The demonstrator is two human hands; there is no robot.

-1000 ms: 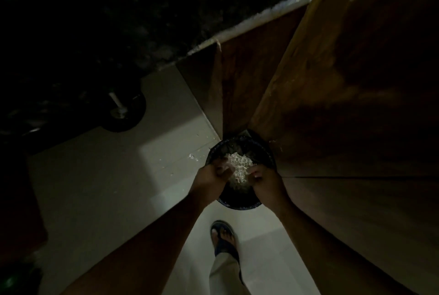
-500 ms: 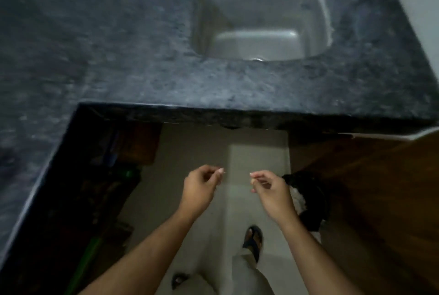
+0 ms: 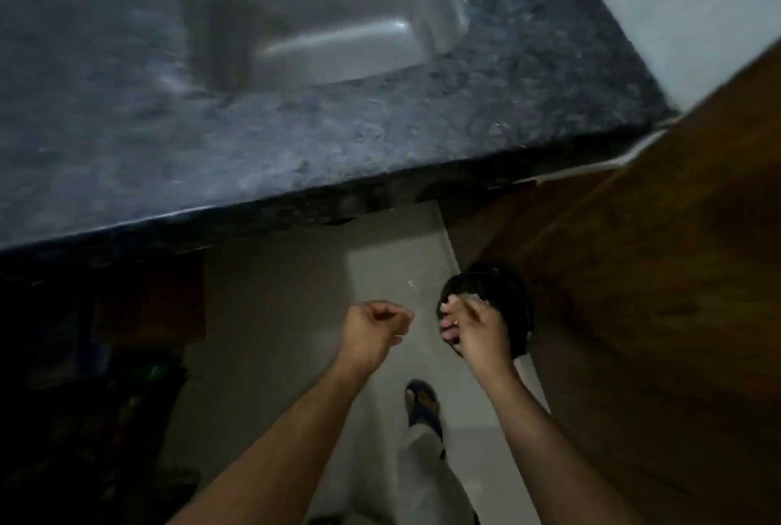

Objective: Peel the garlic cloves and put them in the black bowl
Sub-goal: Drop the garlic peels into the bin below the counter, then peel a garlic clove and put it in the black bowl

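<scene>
Right hand [image 3: 475,330] hovers over black container [image 3: 507,304]; left hand [image 3: 372,330] beside

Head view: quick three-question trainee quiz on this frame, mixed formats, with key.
1. True or false: the sink holds a pile of dishes.
2. Which hand is in front of the black container on the floor? A) left B) right C) neither
3. Fill in: the countertop looks like dark speckled ____.

Key: 1 false, the basin looks empty. 2 B, the right hand overlaps it; the left hand is over bare floor, its fingers curled. 3 stone.
</scene>
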